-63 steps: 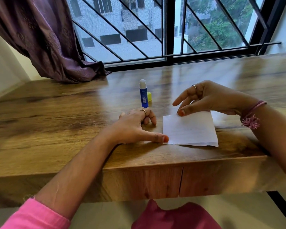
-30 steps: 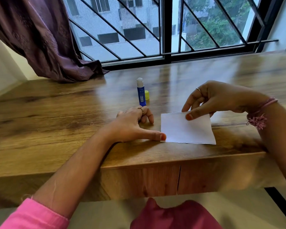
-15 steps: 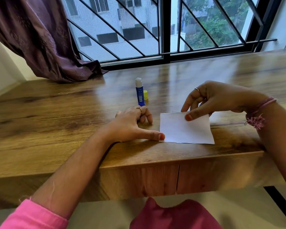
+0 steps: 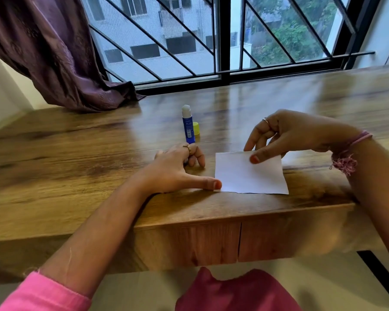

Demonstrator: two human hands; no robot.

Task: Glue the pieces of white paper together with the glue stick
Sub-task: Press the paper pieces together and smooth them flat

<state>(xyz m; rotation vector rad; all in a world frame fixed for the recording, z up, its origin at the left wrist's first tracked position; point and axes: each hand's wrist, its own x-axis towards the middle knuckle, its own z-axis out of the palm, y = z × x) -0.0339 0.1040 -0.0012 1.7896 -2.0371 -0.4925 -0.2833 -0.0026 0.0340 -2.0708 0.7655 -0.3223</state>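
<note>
A white paper (image 4: 249,176) lies flat near the front edge of the wooden table (image 4: 76,158). My left hand (image 4: 177,171) rests on the table left of it, thumb tip pressing the paper's near left corner, other fingers curled. My right hand (image 4: 285,133) pinches the paper's far edge between thumb and fingers. I cannot tell whether one sheet or two lie stacked there. A blue glue stick (image 4: 187,124) stands upright and uncapped behind my left hand, its yellow cap (image 4: 196,128) beside it.
A purple curtain (image 4: 54,55) drapes onto the table's far left corner. A barred window (image 4: 222,37) runs along the back edge. A drawer front (image 4: 189,243) sits under the table edge, with my red-clad lap (image 4: 234,292) below.
My right hand shifted along the paper's far edge from the left corner toward the middle, flattening the sheet. My left thumb has stayed on the near left corner.
</note>
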